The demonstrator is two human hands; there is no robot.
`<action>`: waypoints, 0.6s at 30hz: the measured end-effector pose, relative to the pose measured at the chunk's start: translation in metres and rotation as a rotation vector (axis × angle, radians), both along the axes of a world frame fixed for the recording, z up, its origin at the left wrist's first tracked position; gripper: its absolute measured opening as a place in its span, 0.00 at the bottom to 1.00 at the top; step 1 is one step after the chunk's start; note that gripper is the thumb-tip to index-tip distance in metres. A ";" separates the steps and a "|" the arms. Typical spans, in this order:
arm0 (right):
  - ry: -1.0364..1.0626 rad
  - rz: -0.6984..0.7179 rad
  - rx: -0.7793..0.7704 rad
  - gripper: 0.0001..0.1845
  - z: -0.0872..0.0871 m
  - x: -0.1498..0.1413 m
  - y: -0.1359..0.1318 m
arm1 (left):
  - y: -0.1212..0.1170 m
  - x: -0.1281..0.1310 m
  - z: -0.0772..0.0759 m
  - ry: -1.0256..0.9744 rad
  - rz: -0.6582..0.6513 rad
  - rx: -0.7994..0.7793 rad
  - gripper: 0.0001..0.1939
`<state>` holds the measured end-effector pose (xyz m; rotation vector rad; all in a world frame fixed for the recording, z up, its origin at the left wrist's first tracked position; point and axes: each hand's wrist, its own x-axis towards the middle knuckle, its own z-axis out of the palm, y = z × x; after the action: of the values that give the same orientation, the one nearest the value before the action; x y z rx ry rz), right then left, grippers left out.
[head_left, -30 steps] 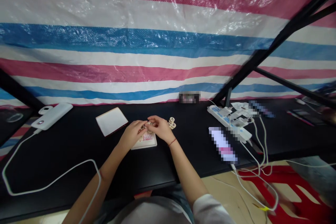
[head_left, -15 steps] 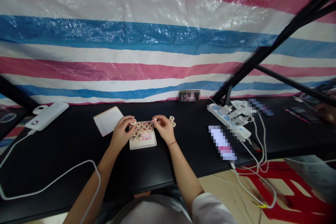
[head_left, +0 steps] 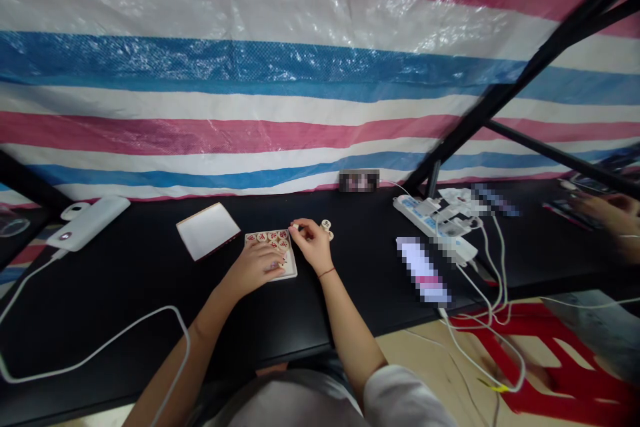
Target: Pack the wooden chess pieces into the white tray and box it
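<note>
While a red, white and blue striped sheet (head_left: 250,67) hangs behind everything, the black counter (head_left: 150,287) stretches beneath it before me, with a red stool (head_left: 560,400) below its right side. To my right a white power strip (head_left: 463,250) lies loaded with plugs, and to my far left a white device (head_left: 93,223) lies with a cable attached. Left of the middle sits a shallow lid (head_left: 207,230), its white inside facing up. Just right of it, directly in front of me, is the small white box (head_left: 287,275), with round marked pieces (head_left: 273,235) in it. My left hand (head_left: 257,265) is spread over the box, fingers bent down onto the contents; I can't tell whether they grip anything. My right hand (head_left: 315,247) is narrowed at the box's far right corner, pinching a pale disc (head_left: 295,227). Just beyond that hand lie loose pieces (head_left: 326,224)
</note>
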<state>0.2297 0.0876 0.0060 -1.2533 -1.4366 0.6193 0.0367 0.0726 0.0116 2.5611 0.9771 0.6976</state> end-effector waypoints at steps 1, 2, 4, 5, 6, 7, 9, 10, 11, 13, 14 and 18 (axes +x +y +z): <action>0.001 0.003 0.003 0.16 0.000 0.000 0.000 | 0.001 0.000 0.000 0.038 -0.002 -0.006 0.06; 0.001 0.007 0.005 0.15 0.000 -0.001 -0.001 | 0.002 0.000 0.000 0.072 -0.007 -0.011 0.06; 0.000 0.018 0.007 0.15 0.002 -0.003 -0.003 | 0.004 -0.001 -0.001 0.124 -0.018 -0.017 0.06; 0.004 0.026 0.006 0.14 0.003 -0.004 -0.004 | 0.004 -0.001 -0.002 0.140 -0.021 -0.017 0.06; 0.009 0.036 0.000 0.14 0.005 -0.004 -0.007 | 0.005 -0.001 -0.002 0.148 -0.019 -0.015 0.06; 0.014 0.050 -0.011 0.14 0.008 -0.005 -0.010 | 0.005 -0.001 -0.003 0.151 -0.015 -0.012 0.06; 0.008 0.094 -0.042 0.14 0.013 -0.005 -0.016 | 0.004 -0.001 -0.003 0.152 -0.005 -0.003 0.06; -0.008 0.119 -0.057 0.14 0.016 -0.005 -0.020 | 0.004 -0.001 -0.003 0.153 0.000 0.004 0.06; -0.032 0.142 -0.068 0.14 0.019 -0.004 -0.024 | 0.004 -0.002 -0.002 0.154 0.006 0.012 0.06; -0.104 0.193 -0.075 0.11 0.025 -0.002 -0.031 | 0.003 -0.005 0.001 0.154 0.024 0.027 0.07; -0.153 0.220 -0.074 0.10 0.027 -0.001 -0.034 | 0.003 -0.006 0.002 0.149 0.037 0.033 0.09; -0.413 0.282 -0.104 0.08 0.033 -0.003 -0.044 | 0.003 -0.013 0.002 0.129 0.096 0.067 0.16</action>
<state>0.2267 0.0432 0.0390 -1.3221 -1.9692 0.6530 0.0234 0.0758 0.0138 2.6599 1.1425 0.6065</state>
